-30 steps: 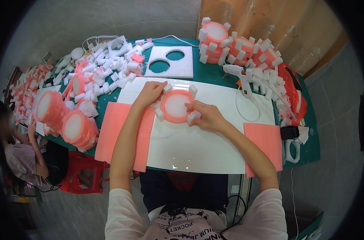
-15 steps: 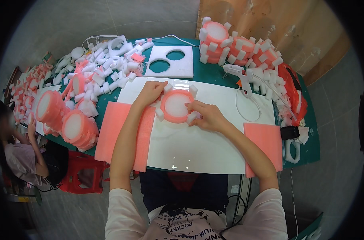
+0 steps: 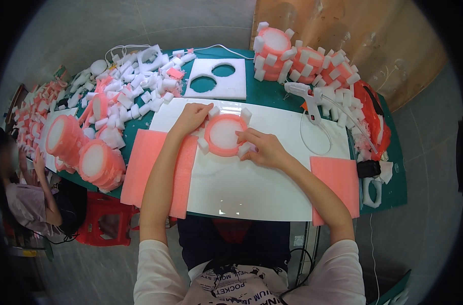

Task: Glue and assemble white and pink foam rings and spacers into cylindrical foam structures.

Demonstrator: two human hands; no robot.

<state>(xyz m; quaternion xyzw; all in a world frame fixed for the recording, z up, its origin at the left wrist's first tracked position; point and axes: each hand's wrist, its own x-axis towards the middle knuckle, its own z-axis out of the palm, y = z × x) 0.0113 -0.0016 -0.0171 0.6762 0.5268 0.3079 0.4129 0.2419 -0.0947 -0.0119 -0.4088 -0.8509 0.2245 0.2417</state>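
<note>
A round foam disc (image 3: 224, 133) with a white centre and a pink rim lies on the white board (image 3: 252, 188). Several small white foam blocks, among them an upper right block (image 3: 246, 115) and a lower left block (image 3: 203, 146), stand around its rim. At the disc's upper left, my left hand (image 3: 193, 118) is closed against the edge, its fingertips by a white block and partly hidden. My right hand (image 3: 264, 147) pinches a white foam block (image 3: 244, 148) against the right side of the rim, with the index finger on the rim.
A white glue gun (image 3: 298, 90) lies at the right, by stacked block-studded foam discs (image 3: 275, 40). Pink foam sheets (image 3: 145, 157) flank the board. Loose foam pieces (image 3: 132, 81), a two-holed foam sheet (image 3: 231, 91) and pink-rimmed stacks (image 3: 100, 162) are left and behind. Another person (image 3: 33, 203) sits left.
</note>
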